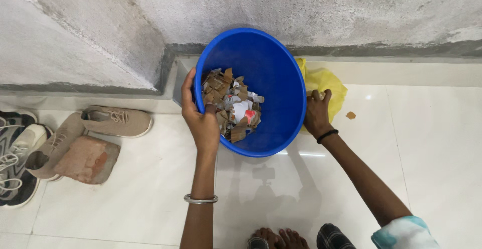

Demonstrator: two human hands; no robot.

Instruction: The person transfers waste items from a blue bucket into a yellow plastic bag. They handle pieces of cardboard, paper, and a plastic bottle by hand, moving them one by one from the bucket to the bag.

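A blue plastic bucket [273, 73] is tilted toward me above the white tiled floor, with torn cardboard and paper scraps [232, 103] piled in its lower left part. My left hand [201, 118] grips the bucket's left rim, thumb inside, and a silver bangle sits on that wrist. My right hand [317, 114] is under the bucket's right side, its fingers closed on a yellow plastic bag [329, 86] that shows behind the bucket. A black band is on the right wrist.
Beige shoes [116, 121], a reddish brick [88, 159] and grey sneakers [15, 153] lie on the floor at the left. A rough grey wall [301, 8] forms a corner behind the bucket. One small brown scrap [351, 115] lies on the tiles at the right. My bare feet [276, 239] show at the bottom.
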